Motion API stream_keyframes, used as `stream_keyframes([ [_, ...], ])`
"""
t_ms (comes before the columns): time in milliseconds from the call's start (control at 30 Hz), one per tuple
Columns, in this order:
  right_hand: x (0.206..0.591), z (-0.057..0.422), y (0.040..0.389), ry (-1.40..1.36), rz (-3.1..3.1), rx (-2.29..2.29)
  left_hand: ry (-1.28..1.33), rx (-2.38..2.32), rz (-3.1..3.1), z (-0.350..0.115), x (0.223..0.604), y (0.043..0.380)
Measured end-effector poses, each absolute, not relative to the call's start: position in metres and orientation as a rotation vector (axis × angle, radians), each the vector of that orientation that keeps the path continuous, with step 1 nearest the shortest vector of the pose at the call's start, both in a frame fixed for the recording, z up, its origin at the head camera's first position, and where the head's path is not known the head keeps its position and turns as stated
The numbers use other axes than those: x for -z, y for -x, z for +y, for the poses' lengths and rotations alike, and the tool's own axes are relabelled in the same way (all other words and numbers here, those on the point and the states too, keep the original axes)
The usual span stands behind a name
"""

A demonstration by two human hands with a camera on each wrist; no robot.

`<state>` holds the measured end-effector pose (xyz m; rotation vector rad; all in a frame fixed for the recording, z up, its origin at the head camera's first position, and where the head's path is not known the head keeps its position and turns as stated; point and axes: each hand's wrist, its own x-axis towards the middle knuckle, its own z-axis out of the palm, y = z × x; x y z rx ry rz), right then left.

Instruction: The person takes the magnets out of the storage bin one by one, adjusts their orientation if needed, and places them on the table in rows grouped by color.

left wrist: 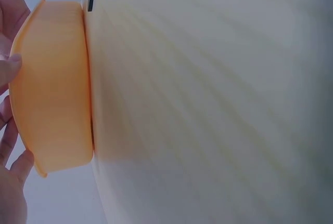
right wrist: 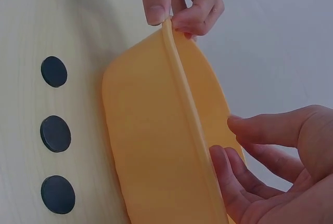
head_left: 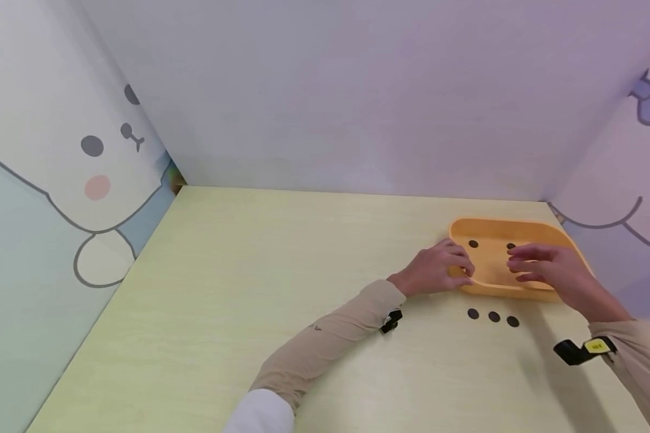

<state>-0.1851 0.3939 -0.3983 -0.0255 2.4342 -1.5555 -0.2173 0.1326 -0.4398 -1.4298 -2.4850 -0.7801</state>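
An orange plastic tray (head_left: pixel 514 293) with raised walls stands on the table's right side. My left hand (head_left: pixel 437 267) pinches its rim at the near left corner, thumb outside and fingers inside, as the right wrist view also shows. Over the tray's right part, my right hand (head_left: pixel 555 267) hovers with fingers loosely bent and apart, and nothing shows between them. Inside the tray lie two small black discs, a left disc (head_left: pixel 473 243) and another disc (head_left: pixel 511 246) close to the right fingertips. Three more black discs (right wrist: pixel 55 133) lie in a row on the table before the tray.
The pale wood-grain table (head_left: pixel 238 288) meets a plain back wall (head_left: pixel 346 96). Side walls with cartoon animal prints (head_left: pixel 49 114) stand to the left and right. Both forearms reach in over the table from the near edge, each with a black device (head_left: pixel 585 350) at the wrist.
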Motion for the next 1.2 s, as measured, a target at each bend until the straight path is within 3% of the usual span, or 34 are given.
stream_keyframes([
  [767, 0.405, 0.386, 0.213, 0.016, 2.425, 1.494, 1.444, 0.745, -2.502, 0.135, 0.433, 0.218],
  [967, 0.41, 0.383, 0.218, 0.137, 2.483, 1.436, 1.446, 0.751, -2.518, 0.136, 0.435, 0.22],
  [1200, 0.418, 0.377, 0.233, -0.004, 2.425, 1.481, 1.439, 0.769, -2.525, 0.136, 0.437, 0.22],
])
